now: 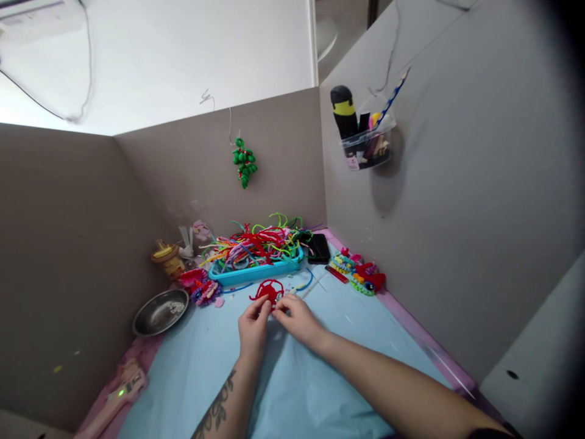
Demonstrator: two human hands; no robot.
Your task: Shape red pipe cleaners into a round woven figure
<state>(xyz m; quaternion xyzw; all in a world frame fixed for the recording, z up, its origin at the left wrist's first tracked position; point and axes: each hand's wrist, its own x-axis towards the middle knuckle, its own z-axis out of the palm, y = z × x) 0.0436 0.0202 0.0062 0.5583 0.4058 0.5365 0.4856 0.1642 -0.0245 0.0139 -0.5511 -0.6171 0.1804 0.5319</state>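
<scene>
A red pipe-cleaner piece [271, 291] with loops at its far side is pinched between my two hands above the light blue table cover [301, 372]. My left hand [255, 318] grips its left side between thumb and fingers. From the right, my right hand [298, 317] pinches its near right edge, thumb and forefinger close to the left fingertips. The fingers hide the piece's near part. Just beyond lies a bent blue and yellow pipe cleaner [305, 281].
A blue tray [256, 273] heaped with coloured pipe cleaners stands at the back, a black phone [319, 249] beside it. Finished colourful pieces [365, 274] lie right. At left are a metal bowl [153, 314] and a pink glue gun [121, 396]. Grey panels [278, 140] enclose the table.
</scene>
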